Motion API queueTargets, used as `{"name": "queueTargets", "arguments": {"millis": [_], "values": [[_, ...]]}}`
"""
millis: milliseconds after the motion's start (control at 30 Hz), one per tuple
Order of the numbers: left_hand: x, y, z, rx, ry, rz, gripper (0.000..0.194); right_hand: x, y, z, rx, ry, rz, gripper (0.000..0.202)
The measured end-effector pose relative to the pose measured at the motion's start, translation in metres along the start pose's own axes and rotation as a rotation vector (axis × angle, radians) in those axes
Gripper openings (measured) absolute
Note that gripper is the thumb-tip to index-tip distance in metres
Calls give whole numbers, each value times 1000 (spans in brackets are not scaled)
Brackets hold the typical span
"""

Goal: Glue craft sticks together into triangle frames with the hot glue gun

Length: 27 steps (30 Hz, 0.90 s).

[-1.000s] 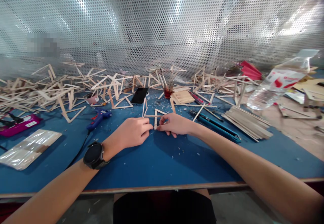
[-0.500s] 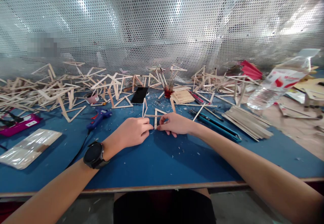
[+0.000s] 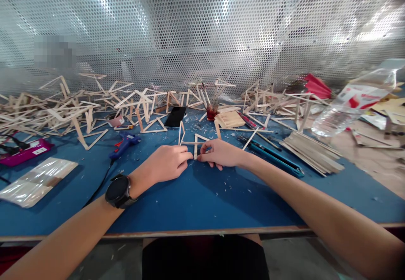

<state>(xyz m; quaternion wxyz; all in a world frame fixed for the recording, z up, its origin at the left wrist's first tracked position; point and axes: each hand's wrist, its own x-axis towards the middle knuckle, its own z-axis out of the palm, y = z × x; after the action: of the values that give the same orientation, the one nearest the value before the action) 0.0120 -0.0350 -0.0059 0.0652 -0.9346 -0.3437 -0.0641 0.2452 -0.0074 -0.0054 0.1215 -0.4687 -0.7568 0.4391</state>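
Note:
A small frame of flat wooden craft sticks stands on the blue tabletop between my hands, with one stick lying across it. My left hand, a dark watch on its wrist, has curled fingers pressed at the frame's left side near its base. From the right, my right hand pinches the same frame by its lower part, thumb and forefinger close together. Fingers cover part of the joints. Just behind the left fingers rises a thin angled stick piece; whether it joins the frame I cannot tell.
Left of my hands lie a blue glue gun, a clear-wrapped stick pack and a purple power strip. Stick frames crowd the back beside a phone. A teal cutter, loose sticks and a bottle lie right.
The camera view has shifted very slightly. Both hands stay at the stick frame in nearly the same pose.

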Motion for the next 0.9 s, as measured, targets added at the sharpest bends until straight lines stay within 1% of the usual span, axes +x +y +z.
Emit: {"name": "queueTargets", "arguments": {"millis": [333, 533, 900], "values": [[1, 1, -4, 12, -48, -31, 31, 0, 1, 0, 4, -6, -6, 20], [1, 1, -3, -2, -33, -26, 31, 0, 1, 0, 2, -5, -4, 20], [2, 3, -5, -5, -56, -40, 30, -1, 0, 0, 8, -6, -1, 20]]}}
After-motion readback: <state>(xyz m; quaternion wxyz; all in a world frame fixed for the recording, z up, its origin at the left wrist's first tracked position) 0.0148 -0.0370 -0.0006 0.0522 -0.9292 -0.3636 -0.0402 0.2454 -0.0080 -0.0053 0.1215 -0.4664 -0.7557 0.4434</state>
